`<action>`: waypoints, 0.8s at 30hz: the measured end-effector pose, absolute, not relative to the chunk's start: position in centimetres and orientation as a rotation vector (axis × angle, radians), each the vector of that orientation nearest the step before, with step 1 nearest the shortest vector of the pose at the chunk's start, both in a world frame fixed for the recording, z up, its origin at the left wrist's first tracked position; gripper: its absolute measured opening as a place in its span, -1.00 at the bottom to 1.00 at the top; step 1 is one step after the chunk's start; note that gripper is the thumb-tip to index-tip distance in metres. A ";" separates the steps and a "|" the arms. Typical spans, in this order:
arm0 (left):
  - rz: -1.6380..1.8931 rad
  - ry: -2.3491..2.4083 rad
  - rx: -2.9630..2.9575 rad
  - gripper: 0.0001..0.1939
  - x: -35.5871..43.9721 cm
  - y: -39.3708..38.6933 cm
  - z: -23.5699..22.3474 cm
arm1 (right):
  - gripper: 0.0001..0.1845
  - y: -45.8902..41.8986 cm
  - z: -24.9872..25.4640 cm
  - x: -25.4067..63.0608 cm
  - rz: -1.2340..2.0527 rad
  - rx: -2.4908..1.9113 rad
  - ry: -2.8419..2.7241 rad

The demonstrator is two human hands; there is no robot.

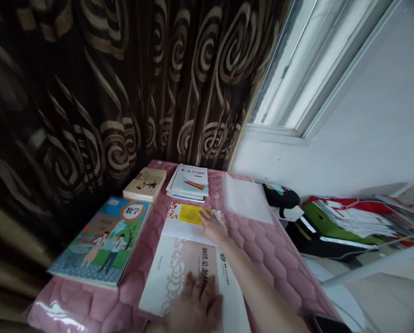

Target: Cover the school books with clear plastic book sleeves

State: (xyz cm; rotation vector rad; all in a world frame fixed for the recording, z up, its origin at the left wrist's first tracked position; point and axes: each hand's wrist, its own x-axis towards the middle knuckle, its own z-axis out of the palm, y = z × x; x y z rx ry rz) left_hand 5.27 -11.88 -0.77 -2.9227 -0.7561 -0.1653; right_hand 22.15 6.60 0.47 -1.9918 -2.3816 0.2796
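Observation:
A white paperback book with Chinese characters and a pale floral band lies in front of me. My left hand rests on its lower cover, palm down with the fingers spread. Beyond it, a white sheet with a yellow panel and orange floral edges lies at the book's far end; whether it is a jacket flap or another book, I cannot tell. My right hand reaches across to it, fingers stretched out and touching the yellow panel's right side. Neither hand grips anything.
Left of the book lies a stack topped by a maths textbook. Behind are beige books and white booklets. Clear plastic sheets lie right on the pink padded tabletop. A dark phone-like object sits at the lower right edge.

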 end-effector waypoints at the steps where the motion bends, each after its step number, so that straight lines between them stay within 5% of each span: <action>1: -0.212 -0.729 -2.899 -0.51 5.3 -12.0 -1.3 | -0.39 6.6 0.5 21.6 0.337 -1.956 -2.378; 11: -0.554 -0.641 -2.589 -0.59 8.0 -13.8 -4.2 | -0.38 6.5 -0.2 19.4 0.497 -2.004 -2.338; 24: -0.408 -0.716 -2.770 -0.61 6.0 -13.5 -2.0 | -0.38 6.4 -0.5 19.4 0.463 -2.029 -2.351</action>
